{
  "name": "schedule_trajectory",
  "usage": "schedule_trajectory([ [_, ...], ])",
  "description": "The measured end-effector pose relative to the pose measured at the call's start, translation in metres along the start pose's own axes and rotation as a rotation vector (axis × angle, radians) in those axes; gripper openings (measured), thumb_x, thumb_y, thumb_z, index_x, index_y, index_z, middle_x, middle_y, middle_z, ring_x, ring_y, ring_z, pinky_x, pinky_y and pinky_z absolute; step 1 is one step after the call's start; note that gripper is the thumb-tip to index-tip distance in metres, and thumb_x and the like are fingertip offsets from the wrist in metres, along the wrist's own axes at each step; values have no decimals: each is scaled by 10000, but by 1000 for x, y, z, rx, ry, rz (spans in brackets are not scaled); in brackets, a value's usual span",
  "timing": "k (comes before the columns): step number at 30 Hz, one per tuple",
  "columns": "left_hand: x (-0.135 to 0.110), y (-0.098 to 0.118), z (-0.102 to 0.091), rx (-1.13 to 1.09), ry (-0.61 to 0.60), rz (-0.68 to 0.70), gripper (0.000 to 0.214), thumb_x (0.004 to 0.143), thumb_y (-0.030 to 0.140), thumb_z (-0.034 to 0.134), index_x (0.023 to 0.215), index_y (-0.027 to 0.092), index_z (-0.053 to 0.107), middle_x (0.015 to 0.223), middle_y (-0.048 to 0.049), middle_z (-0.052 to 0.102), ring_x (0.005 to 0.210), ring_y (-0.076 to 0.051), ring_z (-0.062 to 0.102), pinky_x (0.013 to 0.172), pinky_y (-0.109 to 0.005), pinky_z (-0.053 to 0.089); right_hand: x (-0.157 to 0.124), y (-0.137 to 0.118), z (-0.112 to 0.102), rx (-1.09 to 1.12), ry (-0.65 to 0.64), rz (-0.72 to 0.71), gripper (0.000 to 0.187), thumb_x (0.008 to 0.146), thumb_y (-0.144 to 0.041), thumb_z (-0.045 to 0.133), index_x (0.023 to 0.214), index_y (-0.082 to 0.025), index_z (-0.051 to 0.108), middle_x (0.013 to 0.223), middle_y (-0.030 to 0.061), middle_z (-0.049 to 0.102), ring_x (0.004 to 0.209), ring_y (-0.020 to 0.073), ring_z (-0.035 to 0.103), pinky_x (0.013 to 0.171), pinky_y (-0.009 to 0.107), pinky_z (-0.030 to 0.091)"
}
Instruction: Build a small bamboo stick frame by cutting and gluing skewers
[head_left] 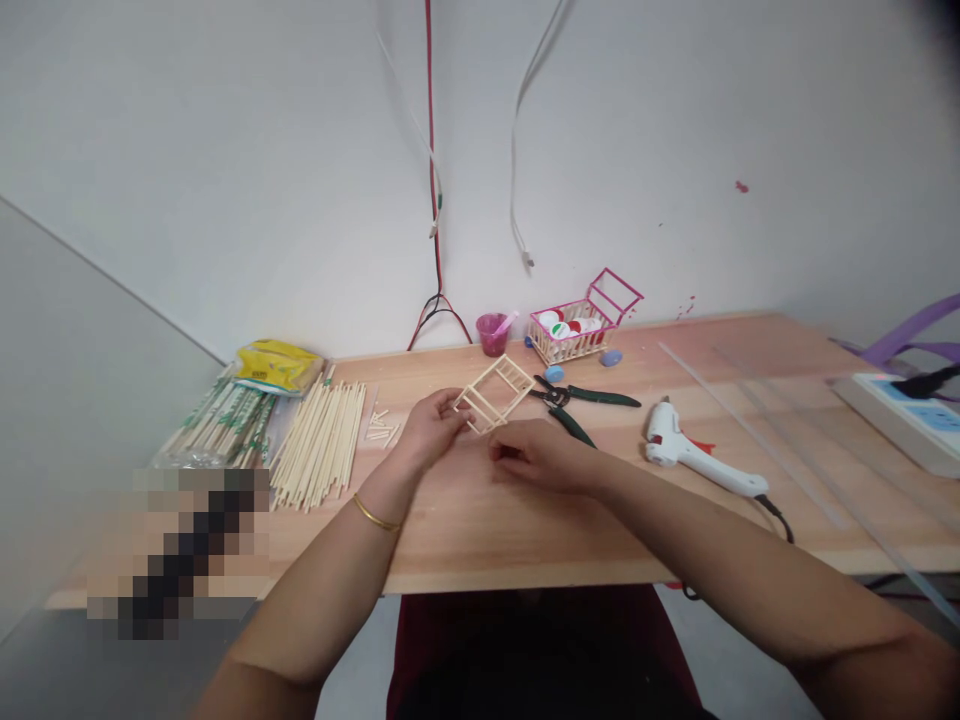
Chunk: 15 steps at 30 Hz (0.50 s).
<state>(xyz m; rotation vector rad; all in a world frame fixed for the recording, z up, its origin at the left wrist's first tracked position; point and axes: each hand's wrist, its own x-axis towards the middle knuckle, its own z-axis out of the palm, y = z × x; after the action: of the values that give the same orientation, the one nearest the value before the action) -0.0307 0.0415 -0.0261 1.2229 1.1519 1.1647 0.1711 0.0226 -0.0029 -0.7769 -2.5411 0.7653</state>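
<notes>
Head view, as it reaches me at my distance: the left hand (436, 428) has thumb and fingers pinched on the left edge of a stick frame (491, 403), which is tilted just above the table (465, 545), between the two hands; the right hand (544, 455) is curled at the frame's lower right corner, and I cannot tell whether its fingertips are together, or clamped on anything. Reading what print I can: the yellow packet (271, 366) bears dark lettering too small for me to make out; the wrapped sticks (225, 420) beneath it show green printing, likewise unreadable; a white cap (559, 330) in the pink-trimmed cart (570, 350) carries a green mark I cannot decipher. Loose sticks (319, 440) lie fanned left of the left hand, with short pieces (384, 432) between; beyond the right hand I see green-handled cutters (604, 396); farther right lies a white glue gun (705, 465); a pink cup (492, 338) stands near the wall, just left of the cart; a white power strip (892, 420) sits at the far right.
</notes>
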Motion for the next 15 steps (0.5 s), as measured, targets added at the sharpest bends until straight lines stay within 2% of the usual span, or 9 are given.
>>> schedule_trajectory([
  [3,-1,0,1,-75,-4,-34,277,609,177,774,853,133,649,713,-4,641,615,-122,613,606,-249,504,2,2,3,25,-16,-53,86,809,-115,560,812,-176,622,806,23,660,736,144,582,698,236,428],
  [8,0,2,1,-176,31,-47,320,575,198,809,815,128,610,704,-17,651,617,-143,641,604,-280,536,2,2,7,35,33,-135,128,845,-141,539,904,-161,652,912,61,679,836,162,621,783,269,472],
  [13,4,10,-9,-320,155,-7,291,608,201,800,802,134,595,758,-29,672,659,-125,652,638,-262,547,0,-6,11,-8,34,-39,286,925,-202,424,1131,-171,621,1098,87,687,994,192,628,899,340,480],
  [15,6,14,-13,-376,207,19,269,607,179,794,757,141,574,764,-21,671,679,-118,652,650,-252,548,-1,-7,12,-35,23,-23,387,913,-200,437,1288,-174,527,1310,111,581,1189,208,539,1000,374,432],
])
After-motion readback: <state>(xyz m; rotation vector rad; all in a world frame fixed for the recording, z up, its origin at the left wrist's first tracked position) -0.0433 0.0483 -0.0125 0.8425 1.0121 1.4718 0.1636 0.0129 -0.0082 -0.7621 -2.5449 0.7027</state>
